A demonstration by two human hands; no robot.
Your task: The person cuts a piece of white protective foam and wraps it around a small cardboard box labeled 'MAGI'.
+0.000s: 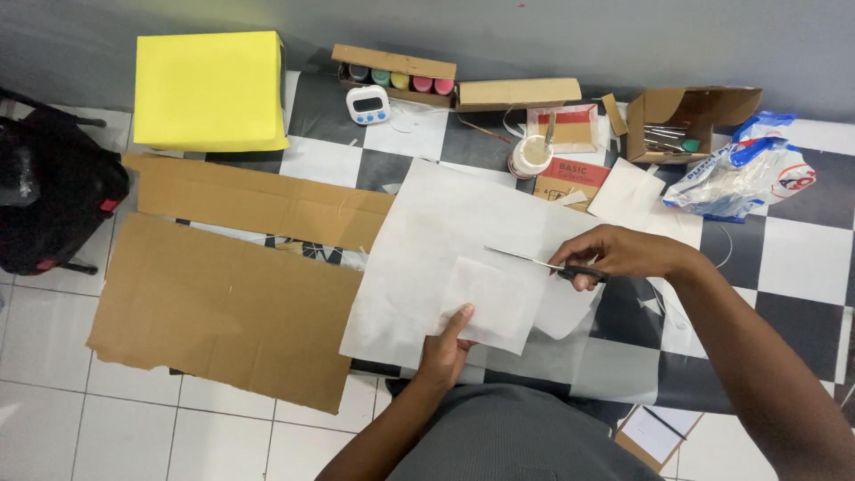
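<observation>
A large white paper sheet was spread on the checkered surface, with brown cardboard laid just left of it. On that sheet, a smaller white paper piece was pinched at its lower left edge by the left hand. Scissors, blades nearly closed, were gripped by the right hand at the sheet's right side.

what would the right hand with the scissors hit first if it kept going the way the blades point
The right hand aims its scissors leftward. The blades already lie over the large white sheet; continuing on, they would probably reach the brown cardboard strip first, though their height above it is unclear.
</observation>
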